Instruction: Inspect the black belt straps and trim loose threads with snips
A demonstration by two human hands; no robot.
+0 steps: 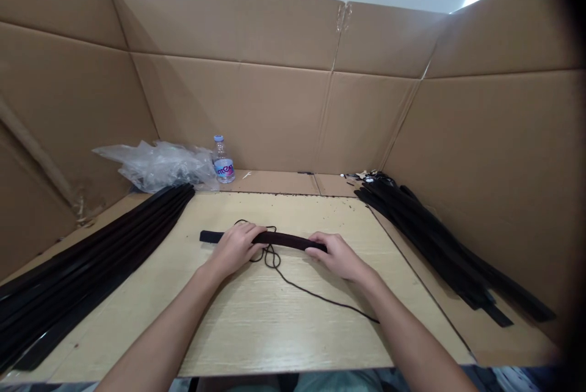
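Note:
A dark, slightly bowed flat strip (286, 240) lies crosswise above the middle of the light wooden board (284, 331). My left hand (238, 246) grips it left of its middle, and its left end sticks out past the fingers. At the strip's right end my right hand (336, 253) pinches it between thumb and fingers. A thin black cord (311, 295) loops beneath the strip near my left hand and trails toward my right forearm. Whether the cord is fastened to the strip I cannot tell.
Long black strips (105, 257) are bundled on the left, and a second pile of black strips (439, 245) lies right. At the back stand a clear plastic bag (160, 163) and a water bottle (223, 163). Cardboard walls (274, 117) enclose three sides.

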